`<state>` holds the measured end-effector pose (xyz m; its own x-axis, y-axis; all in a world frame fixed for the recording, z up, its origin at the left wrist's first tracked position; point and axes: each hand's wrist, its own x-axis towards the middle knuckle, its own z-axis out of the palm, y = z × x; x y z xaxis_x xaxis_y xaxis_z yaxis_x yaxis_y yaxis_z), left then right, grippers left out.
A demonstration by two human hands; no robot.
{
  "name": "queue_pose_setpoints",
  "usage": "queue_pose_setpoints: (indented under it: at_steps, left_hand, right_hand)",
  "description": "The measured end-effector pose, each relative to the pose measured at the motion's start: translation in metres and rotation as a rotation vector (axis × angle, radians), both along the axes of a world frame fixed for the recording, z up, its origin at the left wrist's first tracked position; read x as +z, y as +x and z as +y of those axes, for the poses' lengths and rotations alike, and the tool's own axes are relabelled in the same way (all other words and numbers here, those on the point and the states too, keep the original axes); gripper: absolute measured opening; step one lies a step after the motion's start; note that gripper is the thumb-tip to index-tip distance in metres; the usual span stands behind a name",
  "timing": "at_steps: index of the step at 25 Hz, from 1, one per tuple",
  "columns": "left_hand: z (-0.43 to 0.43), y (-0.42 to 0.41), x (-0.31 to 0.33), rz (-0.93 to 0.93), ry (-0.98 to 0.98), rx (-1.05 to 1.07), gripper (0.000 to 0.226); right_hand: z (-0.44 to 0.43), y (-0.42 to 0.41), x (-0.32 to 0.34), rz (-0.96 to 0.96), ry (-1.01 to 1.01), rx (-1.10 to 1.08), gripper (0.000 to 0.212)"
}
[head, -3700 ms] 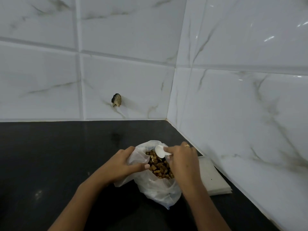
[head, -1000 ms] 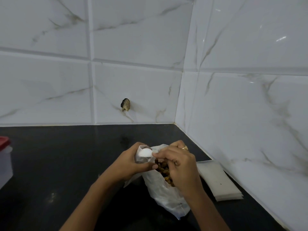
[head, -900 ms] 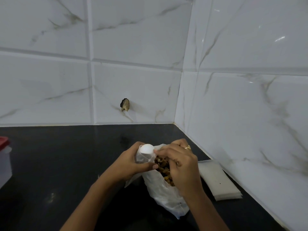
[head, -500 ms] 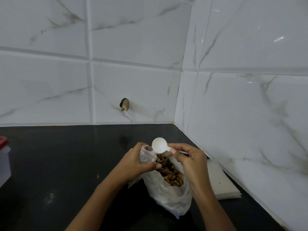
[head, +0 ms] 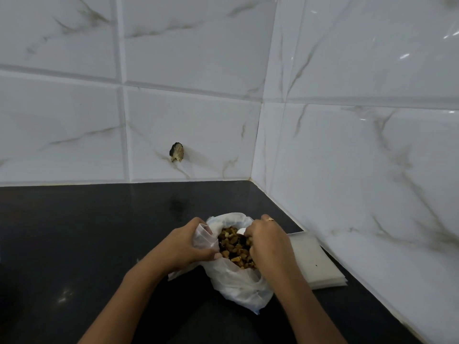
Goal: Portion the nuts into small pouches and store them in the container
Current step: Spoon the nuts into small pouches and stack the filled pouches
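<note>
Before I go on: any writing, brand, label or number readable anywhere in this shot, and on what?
None: no readable text.
Translucent white plastic bag of brown nuts: no print visible.
Small clear pouch in the left hand: blank.
Stack of flat white pouches: only a tiny dark speck, not text.
Black countertop and white marble-look wall tiles: unmarked.

Left hand (head: 185,245) curled, fingers pinched closed, thumb extended rightward. Right hand (head: 267,240) knuckles-up, fingers bent downward and closed. Both forearms enter from bottom edge, converging.
</note>
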<state>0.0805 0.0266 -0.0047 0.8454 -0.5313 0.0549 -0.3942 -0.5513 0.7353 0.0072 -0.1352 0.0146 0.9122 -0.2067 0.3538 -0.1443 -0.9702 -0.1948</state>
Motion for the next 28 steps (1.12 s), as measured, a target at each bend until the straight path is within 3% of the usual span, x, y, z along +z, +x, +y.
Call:
queue_pose_setpoints:
  at_steps: [3,6,12,17,22,28]
  left_hand:
    - [-0.002,-0.001,-0.001,-0.022,0.015,0.012,0.044]
    - [-0.005,-0.001,-0.002,0.026,-0.089,0.006,0.04]
    - [-0.007,-0.002,-0.01,0.088,-0.257,-0.003,0.035]
    - [-0.008,0.0,-0.008,0.091,-0.221,-0.011,0.037]
    - [-0.005,0.001,-0.003,0.035,-0.151,0.092,0.049]
    - [-0.012,-0.005,-0.003,-0.005,-0.183,0.051,0.057]
  right_hand:
    - [-0.002,-0.002,-0.004,-0.043,0.028,0.049,0.032]
    - [-0.003,0.0,-0.006,-0.059,0.135,0.054,0.03]
    - [-0.009,0.007,-0.01,-0.053,0.55,0.017,0.02]
    - [-0.017,0.009,-0.005,-0.004,0.844,-0.049,0.018]
    - [-0.023,0.003,0.0,-0.067,0.939,-0.083,0.018]
    - [-0.026,-0.005,0.005,-0.118,1.106,-0.092,0.019]
